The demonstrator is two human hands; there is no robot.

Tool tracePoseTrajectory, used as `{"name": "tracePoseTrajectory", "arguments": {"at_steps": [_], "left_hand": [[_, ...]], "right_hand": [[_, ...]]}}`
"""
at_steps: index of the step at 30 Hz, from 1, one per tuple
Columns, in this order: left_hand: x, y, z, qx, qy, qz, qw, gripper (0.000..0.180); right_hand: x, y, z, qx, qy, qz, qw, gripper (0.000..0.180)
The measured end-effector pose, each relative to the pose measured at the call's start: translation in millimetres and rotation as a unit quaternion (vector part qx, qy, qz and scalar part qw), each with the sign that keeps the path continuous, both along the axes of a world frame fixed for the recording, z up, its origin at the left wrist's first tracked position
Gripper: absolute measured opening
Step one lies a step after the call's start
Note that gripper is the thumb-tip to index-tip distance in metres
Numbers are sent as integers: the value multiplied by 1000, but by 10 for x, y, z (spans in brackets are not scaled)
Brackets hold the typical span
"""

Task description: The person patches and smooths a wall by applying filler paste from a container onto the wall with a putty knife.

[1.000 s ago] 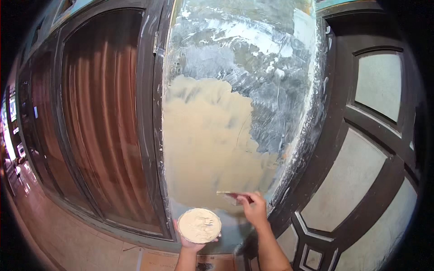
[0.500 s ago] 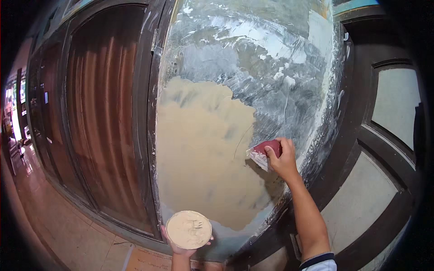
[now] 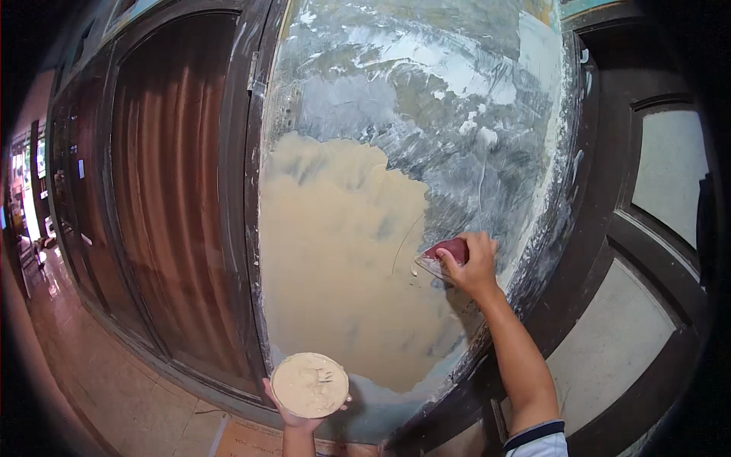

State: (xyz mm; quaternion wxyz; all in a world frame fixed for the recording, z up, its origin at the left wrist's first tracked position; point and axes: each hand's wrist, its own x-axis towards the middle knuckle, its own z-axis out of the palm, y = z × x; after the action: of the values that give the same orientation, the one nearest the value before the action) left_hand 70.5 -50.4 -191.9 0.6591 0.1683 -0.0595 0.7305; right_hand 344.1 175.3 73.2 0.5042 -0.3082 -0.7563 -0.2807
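In my right hand [image 3: 477, 265] is a putty knife [image 3: 444, 256] with a dark red handle, its blade at the wall near the right edge of the beige putty patch [image 3: 343, 251]. A little putty clings around the blade's corner. My left hand [image 3: 295, 423] supports a round tub of beige putty [image 3: 310, 385] from below, in front of the wall's lower part. Marks cut the putty's surface in the tub. Above and right of the smooth patch, the wall [image 3: 480, 183] is grey with rough white streaks.
Left of the wall stands a dark wooden frame with a glass pane and brown curtain [image 3: 171, 206]. A dark panelled door [image 3: 609, 320] is on the right. A piece of cardboard [image 3: 247, 440] lies on the tiled floor [image 3: 145, 407].
The putty knife has turned flatter and steeper to the wall, leaving small putty bits by its corner. The tub in my left hand has shifted slightly left.
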Motion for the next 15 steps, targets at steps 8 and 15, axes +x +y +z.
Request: {"name": "tracePoseTrajectory", "arguments": {"at_steps": [8, 15], "left_hand": [[-152, 76, 42, -10, 44, 7, 999, 120], [-316, 96, 136, 0, 31, 9, 999, 120]], "right_hand": [[-33, 50, 62, 43, 40, -1, 998, 42], [-30, 34, -147, 25, -142, 14, 989, 46]]}}
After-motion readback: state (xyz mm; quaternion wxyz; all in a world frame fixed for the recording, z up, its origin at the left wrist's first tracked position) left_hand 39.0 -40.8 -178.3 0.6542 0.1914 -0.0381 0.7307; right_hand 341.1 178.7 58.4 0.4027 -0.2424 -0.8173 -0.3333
